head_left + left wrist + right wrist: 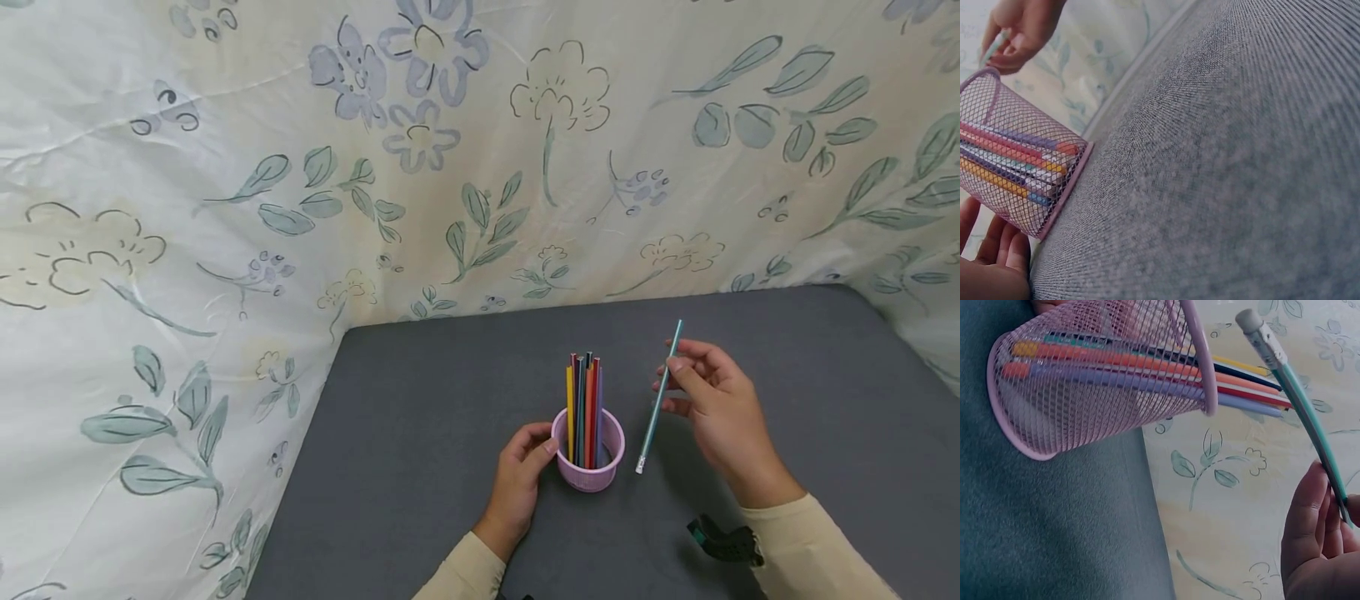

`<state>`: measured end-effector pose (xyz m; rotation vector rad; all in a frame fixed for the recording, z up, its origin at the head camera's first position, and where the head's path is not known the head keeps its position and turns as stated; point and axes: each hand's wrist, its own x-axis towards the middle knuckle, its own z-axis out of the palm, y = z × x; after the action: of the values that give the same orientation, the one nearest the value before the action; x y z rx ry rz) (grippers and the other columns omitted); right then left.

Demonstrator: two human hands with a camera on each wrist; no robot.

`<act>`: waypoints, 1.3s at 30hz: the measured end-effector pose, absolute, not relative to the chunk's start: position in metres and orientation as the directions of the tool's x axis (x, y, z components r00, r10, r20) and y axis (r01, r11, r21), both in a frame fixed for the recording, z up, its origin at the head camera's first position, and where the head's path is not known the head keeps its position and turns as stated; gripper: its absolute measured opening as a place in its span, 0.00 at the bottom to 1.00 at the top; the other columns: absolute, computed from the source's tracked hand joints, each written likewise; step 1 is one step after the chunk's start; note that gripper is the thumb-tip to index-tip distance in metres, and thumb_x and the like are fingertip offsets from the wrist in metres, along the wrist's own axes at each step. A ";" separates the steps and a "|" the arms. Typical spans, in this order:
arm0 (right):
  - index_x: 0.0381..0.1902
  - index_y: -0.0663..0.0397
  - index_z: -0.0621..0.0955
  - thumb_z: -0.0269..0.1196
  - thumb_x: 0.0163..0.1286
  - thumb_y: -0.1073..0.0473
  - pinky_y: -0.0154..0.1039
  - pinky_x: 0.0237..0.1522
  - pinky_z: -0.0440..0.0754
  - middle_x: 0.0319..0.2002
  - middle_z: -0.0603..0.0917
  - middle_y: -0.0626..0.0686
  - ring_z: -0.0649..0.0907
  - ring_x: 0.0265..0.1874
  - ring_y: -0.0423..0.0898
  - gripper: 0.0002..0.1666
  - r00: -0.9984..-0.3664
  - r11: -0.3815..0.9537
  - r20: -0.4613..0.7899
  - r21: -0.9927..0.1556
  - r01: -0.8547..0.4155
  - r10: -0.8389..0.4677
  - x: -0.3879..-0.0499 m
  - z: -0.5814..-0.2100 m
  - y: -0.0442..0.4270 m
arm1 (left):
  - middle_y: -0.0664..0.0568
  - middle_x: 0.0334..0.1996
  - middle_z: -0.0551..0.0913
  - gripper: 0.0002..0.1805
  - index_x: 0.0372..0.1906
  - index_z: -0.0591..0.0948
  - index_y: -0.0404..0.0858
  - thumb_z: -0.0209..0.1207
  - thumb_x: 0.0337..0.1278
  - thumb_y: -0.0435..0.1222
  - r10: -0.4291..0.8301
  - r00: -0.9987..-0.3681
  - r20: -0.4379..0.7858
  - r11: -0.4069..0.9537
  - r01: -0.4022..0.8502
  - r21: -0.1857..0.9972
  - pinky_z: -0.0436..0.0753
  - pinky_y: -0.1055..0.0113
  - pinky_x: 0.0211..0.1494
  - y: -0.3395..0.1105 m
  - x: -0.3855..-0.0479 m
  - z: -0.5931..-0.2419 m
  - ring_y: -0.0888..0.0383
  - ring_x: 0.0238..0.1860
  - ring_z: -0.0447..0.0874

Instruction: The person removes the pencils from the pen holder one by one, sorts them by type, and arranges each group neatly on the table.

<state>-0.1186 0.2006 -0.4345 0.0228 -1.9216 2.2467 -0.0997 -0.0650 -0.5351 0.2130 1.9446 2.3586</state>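
Observation:
A pink mesh pencil cup point(588, 479) stands upright on the dark table, with several coloured pencils point(590, 408) leaning in it. My left hand point(521, 471) holds the cup's left side, thumb near the rim and fingers curved along the wall. In the left wrist view, that hand point(997, 262) is low against the mesh. To the right of the cup, my right hand point(723, 417) pinches a teal pencil point(660, 400) between thumb and fingers. The pencil slants in the air, its white eraser end pointing down, apart from the cup. The right wrist view shows the eraser point(1249, 320) near the cup's mouth.
The grey cloth-covered table point(435, 400) spreads around the cup. A floral curtain point(480, 167) hangs along its back and left edges. A black strap point(723, 542) is at my right wrist, beside the cream sleeve point(810, 550).

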 end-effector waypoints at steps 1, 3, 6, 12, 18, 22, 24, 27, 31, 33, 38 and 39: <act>0.66 0.55 0.78 0.63 0.85 0.57 0.37 0.37 0.88 0.47 0.82 0.57 0.87 0.42 0.46 0.18 -0.984 -0.141 0.131 -0.979 -0.148 0.123 -0.119 -0.435 0.202 | 0.41 0.55 0.85 0.18 0.61 0.83 0.26 0.60 0.77 0.34 0.147 -0.987 0.057 -0.193 0.028 0.981 0.78 0.64 0.64 -0.065 -0.100 -0.535 0.51 0.56 0.82; 0.67 0.55 0.78 0.63 0.85 0.56 0.37 0.37 0.88 0.47 0.83 0.55 0.87 0.42 0.46 0.18 -0.986 -0.125 0.126 -0.982 -0.140 0.111 -0.118 -0.436 0.204 | 0.40 0.55 0.85 0.18 0.61 0.83 0.26 0.60 0.77 0.34 0.145 -0.988 0.052 -0.193 0.023 0.981 0.78 0.64 0.64 -0.065 -0.100 -0.535 0.51 0.56 0.82; 0.65 0.55 0.78 0.63 0.85 0.55 0.38 0.38 0.88 0.47 0.83 0.54 0.87 0.43 0.46 0.18 -0.988 -0.083 0.110 -0.989 -0.119 0.105 -0.118 -0.439 0.207 | 0.40 0.54 0.85 0.17 0.60 0.83 0.26 0.61 0.76 0.34 0.141 -0.989 0.050 -0.199 0.021 0.980 0.78 0.65 0.64 -0.065 -0.101 -0.535 0.50 0.56 0.81; 0.62 0.58 0.77 0.63 0.85 0.55 0.38 0.38 0.88 0.46 0.84 0.54 0.87 0.44 0.47 0.16 -0.992 0.010 0.074 -0.997 -0.073 0.098 -0.117 -0.442 0.212 | 0.42 0.54 0.85 0.16 0.60 0.84 0.28 0.61 0.77 0.35 0.140 -0.990 0.022 -0.189 -0.005 0.982 0.77 0.64 0.64 -0.064 -0.101 -0.535 0.50 0.57 0.81; 0.64 0.65 0.75 0.61 0.86 0.55 0.40 0.37 0.88 0.46 0.84 0.53 0.85 0.42 0.45 0.20 -0.995 0.107 0.040 -0.994 -0.030 0.092 -0.119 -0.448 0.215 | 0.43 0.55 0.86 0.16 0.60 0.84 0.30 0.61 0.77 0.36 0.142 -0.990 0.012 -0.185 -0.015 0.983 0.77 0.64 0.64 -0.065 -0.101 -0.535 0.50 0.57 0.81; 0.65 0.68 0.74 0.61 0.86 0.57 0.40 0.36 0.88 0.46 0.85 0.52 0.84 0.41 0.45 0.21 -0.996 0.122 0.035 -0.992 -0.025 0.083 -0.121 -0.453 0.219 | 0.43 0.54 0.86 0.17 0.60 0.84 0.30 0.60 0.78 0.36 0.137 -0.990 0.017 -0.183 -0.008 0.983 0.77 0.64 0.64 -0.066 -0.101 -0.535 0.50 0.57 0.81; 0.65 0.68 0.74 0.60 0.87 0.57 0.41 0.36 0.88 0.46 0.84 0.53 0.84 0.40 0.45 0.21 -0.997 0.135 0.033 -0.991 -0.023 0.076 -0.121 -0.456 0.220 | 0.43 0.55 0.85 0.17 0.60 0.84 0.30 0.60 0.78 0.36 0.139 -0.990 0.019 -0.178 -0.006 0.984 0.77 0.64 0.64 -0.066 -0.101 -0.535 0.50 0.57 0.81; 0.65 0.70 0.74 0.60 0.87 0.58 0.41 0.37 0.88 0.46 0.83 0.56 0.83 0.40 0.45 0.21 -0.997 0.156 0.028 -0.988 -0.017 0.069 -0.121 -0.461 0.222 | 0.43 0.55 0.85 0.17 0.60 0.84 0.30 0.60 0.78 0.36 0.145 -0.989 0.023 -0.176 -0.003 0.984 0.77 0.64 0.64 -0.066 -0.101 -0.535 0.50 0.57 0.81; 0.66 0.72 0.74 0.60 0.87 0.59 0.42 0.37 0.88 0.47 0.83 0.58 0.83 0.41 0.44 0.23 -0.998 0.177 0.018 -0.984 -0.007 0.064 -0.122 -0.468 0.225 | 0.42 0.54 0.85 0.17 0.61 0.83 0.28 0.60 0.78 0.36 0.149 -0.988 0.030 -0.185 0.002 0.983 0.77 0.64 0.64 -0.066 -0.102 -0.535 0.51 0.56 0.81; 0.67 0.73 0.74 0.61 0.86 0.59 0.42 0.36 0.88 0.47 0.83 0.59 0.83 0.41 0.44 0.23 -0.998 0.186 0.010 -0.983 0.001 0.062 -0.122 -0.471 0.226 | 0.43 0.54 0.85 0.18 0.61 0.83 0.27 0.60 0.78 0.36 0.148 -0.988 0.030 -0.190 0.001 0.982 0.78 0.64 0.63 -0.066 -0.102 -0.535 0.51 0.56 0.82; 0.67 0.74 0.75 0.61 0.86 0.60 0.42 0.36 0.88 0.47 0.83 0.60 0.83 0.39 0.43 0.23 -0.998 0.205 -0.014 -0.978 0.026 0.063 -0.123 -0.479 0.230 | 0.43 0.54 0.85 0.17 0.60 0.83 0.27 0.60 0.78 0.36 0.146 -0.989 0.020 -0.192 -0.008 0.981 0.78 0.64 0.63 -0.065 -0.103 -0.535 0.51 0.55 0.81; 0.67 0.74 0.75 0.61 0.86 0.61 0.42 0.36 0.88 0.47 0.83 0.60 0.83 0.39 0.43 0.23 -0.998 0.208 -0.016 -0.978 0.029 0.063 -0.123 -0.481 0.231 | 0.43 0.54 0.85 0.17 0.60 0.83 0.28 0.60 0.78 0.36 0.146 -0.989 0.019 -0.192 -0.010 0.981 0.78 0.64 0.63 -0.065 -0.103 -0.535 0.51 0.55 0.81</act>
<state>-0.1235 0.2305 -0.4809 -0.0918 -2.4208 1.9573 -0.1029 -0.0655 -0.5350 0.1641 1.9282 2.3447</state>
